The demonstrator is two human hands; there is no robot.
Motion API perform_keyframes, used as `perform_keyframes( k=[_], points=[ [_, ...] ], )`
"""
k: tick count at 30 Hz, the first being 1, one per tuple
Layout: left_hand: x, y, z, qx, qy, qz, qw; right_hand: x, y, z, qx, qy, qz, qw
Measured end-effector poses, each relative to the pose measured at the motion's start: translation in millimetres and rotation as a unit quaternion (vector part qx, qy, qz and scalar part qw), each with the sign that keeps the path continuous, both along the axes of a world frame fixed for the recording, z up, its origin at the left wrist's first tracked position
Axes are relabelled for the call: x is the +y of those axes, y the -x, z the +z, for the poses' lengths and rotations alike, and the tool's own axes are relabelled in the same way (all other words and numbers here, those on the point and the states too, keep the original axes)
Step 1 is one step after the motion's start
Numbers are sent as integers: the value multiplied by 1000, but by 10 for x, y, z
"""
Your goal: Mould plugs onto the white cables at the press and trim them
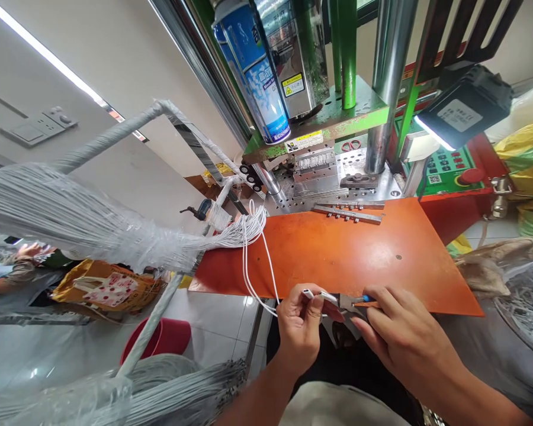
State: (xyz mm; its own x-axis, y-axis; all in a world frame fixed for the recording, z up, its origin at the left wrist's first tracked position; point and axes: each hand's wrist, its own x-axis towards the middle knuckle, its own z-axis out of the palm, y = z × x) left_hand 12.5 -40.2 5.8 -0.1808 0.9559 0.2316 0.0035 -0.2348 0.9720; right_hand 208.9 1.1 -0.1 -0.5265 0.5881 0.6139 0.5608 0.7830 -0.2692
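Observation:
My left hand [298, 331] is closed around the ends of a white cable [270, 260], in front of the orange board's near edge. Two small white connector ends [327, 297] stick out between its thumb and fingers. My right hand [402, 328] grips a pair of pliers [347, 303] with blue and orange handles. Their metal head points left and meets or nearly meets the connector ends; my fingers hide part of both. From my left hand the cable loops back to a bundle of white cables [253, 225] on the board's left corner.
Behind the orange board [337, 260] stands a green press with a metal mould [315, 168]. Metal bars [350, 213] lie at the board's far edge. A spray can [260, 77] hangs above, a lamp [466, 106] is at right, and a wrapped cable bundle [93, 213] at left.

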Motion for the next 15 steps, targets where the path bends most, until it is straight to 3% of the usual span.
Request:
perform_keyframes(
  k=[10,15],
  points=[
    [1,13,-46,-45,24,-14,999,-22,40,-98,15,10,35,999],
    [14,9,-19,-48,35,-33,998,-18,29,-135,29,24,17,999]
  ],
)
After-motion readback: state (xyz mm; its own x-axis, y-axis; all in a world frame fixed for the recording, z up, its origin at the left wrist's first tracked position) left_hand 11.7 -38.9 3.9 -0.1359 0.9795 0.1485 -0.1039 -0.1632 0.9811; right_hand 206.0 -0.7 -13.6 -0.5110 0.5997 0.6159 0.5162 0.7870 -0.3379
